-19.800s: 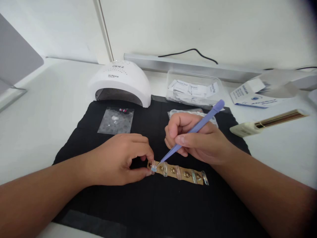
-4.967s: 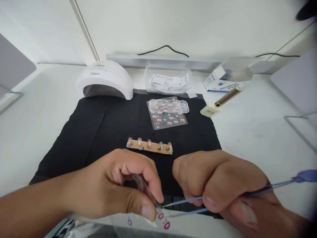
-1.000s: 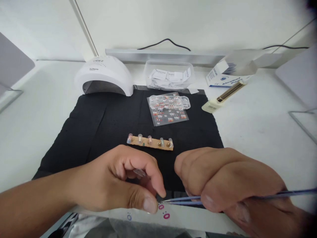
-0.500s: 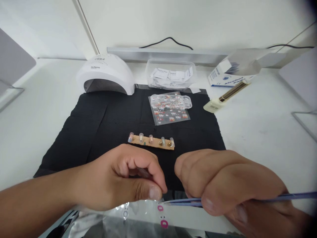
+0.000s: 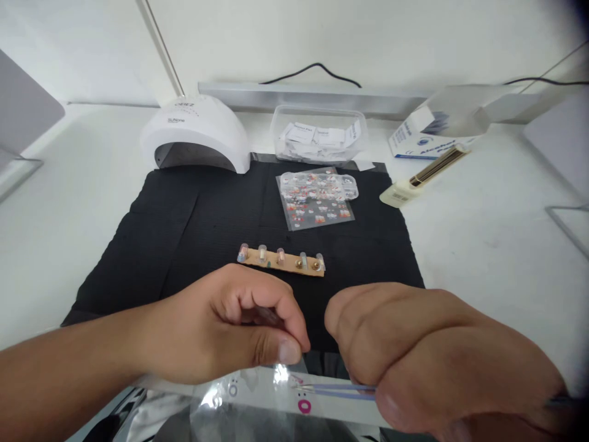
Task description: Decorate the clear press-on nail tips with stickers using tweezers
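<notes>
Between thumb and forefinger, my left hand (image 5: 248, 322) pinches the top edge of a clear sticker sheet (image 5: 257, 399) printed with small pink and grey marks. My right hand (image 5: 427, 350) is closed around a pair of bluish-purple tweezers (image 5: 343, 390). Their metal tips point left and lie at a pink mark on the sheet; whether they grip it I cannot tell. Just beyond my left hand, a cardboard strip (image 5: 289, 265) carries several small painted nail tips (image 5: 280, 255) on a black mat (image 5: 221, 212).
At the back stand a white nail lamp (image 5: 197, 132), a clear tub (image 5: 319, 153) of alcohol pad packets and an open alcohol pad box (image 5: 418, 144). A cream bottle with a gold cap (image 5: 400, 193) is at right. More sticker sheets (image 5: 317, 212) lie under a clear case (image 5: 347, 187).
The tweezers' tips have moved slightly down over the sheet, and my right hand has shifted a little down and right. My left hand keeps its pinch.
</notes>
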{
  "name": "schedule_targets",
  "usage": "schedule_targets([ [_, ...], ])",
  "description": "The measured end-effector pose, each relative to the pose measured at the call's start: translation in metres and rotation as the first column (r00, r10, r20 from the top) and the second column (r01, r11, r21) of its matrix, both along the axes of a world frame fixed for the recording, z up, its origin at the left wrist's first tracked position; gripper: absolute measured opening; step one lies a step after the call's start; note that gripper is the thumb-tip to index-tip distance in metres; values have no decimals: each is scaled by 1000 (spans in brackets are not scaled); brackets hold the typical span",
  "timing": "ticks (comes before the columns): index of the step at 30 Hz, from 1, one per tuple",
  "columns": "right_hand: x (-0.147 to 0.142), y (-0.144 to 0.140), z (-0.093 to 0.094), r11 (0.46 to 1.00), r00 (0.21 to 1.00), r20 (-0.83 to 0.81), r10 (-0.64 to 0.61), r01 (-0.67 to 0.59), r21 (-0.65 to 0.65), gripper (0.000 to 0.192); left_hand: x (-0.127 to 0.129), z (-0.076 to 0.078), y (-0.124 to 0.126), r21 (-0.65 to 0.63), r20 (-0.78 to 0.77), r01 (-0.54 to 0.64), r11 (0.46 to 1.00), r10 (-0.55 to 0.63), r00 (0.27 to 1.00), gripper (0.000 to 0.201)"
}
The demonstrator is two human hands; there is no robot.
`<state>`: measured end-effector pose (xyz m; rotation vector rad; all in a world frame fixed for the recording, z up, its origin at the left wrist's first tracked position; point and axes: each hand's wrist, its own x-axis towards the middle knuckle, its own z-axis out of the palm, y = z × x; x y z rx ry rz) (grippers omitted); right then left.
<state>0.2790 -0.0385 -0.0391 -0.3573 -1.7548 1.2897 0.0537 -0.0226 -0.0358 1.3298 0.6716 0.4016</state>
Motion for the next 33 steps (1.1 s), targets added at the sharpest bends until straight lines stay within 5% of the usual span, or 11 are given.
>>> schedule_targets([
  [7, -2, -6, 2, 992, 997, 5, -79, 79, 97, 44, 1, -2, 1, 25, -1, -14, 1000, 14, 1000, 15],
  [13, 8, 3, 4, 982, 984, 148, 101, -122, 142, 41, 1, 0, 0, 5, -10, -15, 1000, 15, 1000, 13],
  [17, 6, 2, 7, 981, 993, 94, 75, -91, 172, 46, -1, -4, -1, 1, 20, -35, 999, 35, 999, 14],
  [26, 4, -12, -7, 987, 990, -106, -89, 73, -146, 25, -6, 2, 0, 108, 31, -125, 986, 122, 992, 9],
  [30, -1, -9, -9, 950, 965, -209, -159, 91, -300, 22, -17, 5, 15, 260, 119, -415, 872, 397, 910, 5],
  [33, -5, -4, -10, 942, 965, -175, -194, 134, -306, 21, -31, -2, 41, 376, 208, -675, 635, 652, 729, 9],
])
